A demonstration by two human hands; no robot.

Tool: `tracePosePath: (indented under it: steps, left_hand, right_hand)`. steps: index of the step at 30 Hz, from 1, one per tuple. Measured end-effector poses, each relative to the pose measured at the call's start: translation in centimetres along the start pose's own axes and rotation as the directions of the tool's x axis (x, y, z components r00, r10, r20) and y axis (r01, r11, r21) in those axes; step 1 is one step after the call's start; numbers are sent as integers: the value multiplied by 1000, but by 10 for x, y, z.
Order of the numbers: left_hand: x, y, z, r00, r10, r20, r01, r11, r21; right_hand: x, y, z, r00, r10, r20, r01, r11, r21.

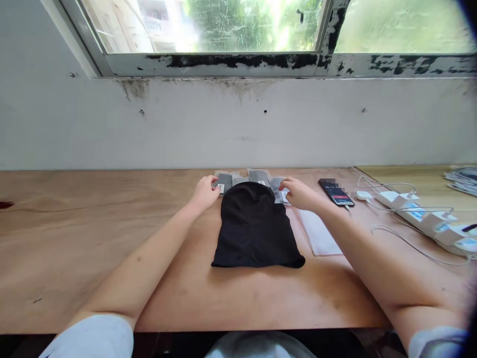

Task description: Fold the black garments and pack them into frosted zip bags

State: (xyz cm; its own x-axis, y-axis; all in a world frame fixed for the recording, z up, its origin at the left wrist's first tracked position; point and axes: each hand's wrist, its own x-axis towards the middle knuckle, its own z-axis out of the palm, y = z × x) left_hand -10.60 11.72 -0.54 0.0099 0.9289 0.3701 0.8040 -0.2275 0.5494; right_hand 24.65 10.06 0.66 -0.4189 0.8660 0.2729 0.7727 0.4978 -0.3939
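Note:
A black cloth item point(257, 228), rounded at its far end and straight along its near edge, lies flat on the wooden table point(253, 303). Several clear packets with dark contents and small white labels point(224, 180) lie along its far side, partly covered by it. My left hand point(205, 191) is beside the leftmost packet, its thumb and fingers apart with nothing between them. Over the rightmost packet point(278, 185) is my right hand point(296, 193), fingers curled but apart, holding nothing that shows.
Right of the cloth lies a white sheet or bag point(320, 233), partly under my right forearm. Beyond it are a phone point(336, 192) and a white power strip point(428, 221) with plugs and loose cables. Grey packets point(464, 179) lie at the far right. A wall stands behind the table.

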Motion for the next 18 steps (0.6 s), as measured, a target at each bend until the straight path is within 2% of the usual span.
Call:
tracePosePath:
  steps: [1,3,5,7,9,12,15,18]
  left_hand:
    - [1,-10,12,999,13,-35,-9,994,107]
    - [0,-27,29,998,8,-63,9,962,274]
    - [-2,-41,40,997,-46,-58,64,934,351]
    - [-4,-51,46,991,-135,-2,127,928,351]
    - [-2,-59,49,981,-181,69,154,945,287]
    - [3,-68,52,984,-136,117,123,987,106]
    - [8,-77,55,987,-117,111,132,982,-134]
    - [12,-84,57,983,-157,90,180,913,-366]
  right_hand:
    - [-1,-6,9,999,-43,21,44,997,-63]
    - [-7,-27,25,980,-166,113,175,982,-71]
    - [-16,-50,40,928,-302,217,318,947,-42]
    - [-27,-67,55,866,-375,332,400,916,-10]
    - [-36,-76,68,804,-385,454,415,909,35]
    - [-41,-76,80,735,-352,579,359,927,108]
    - [-41,-71,83,703,-350,619,325,932,159]
    - [-41,-68,82,698,-357,621,307,932,192]
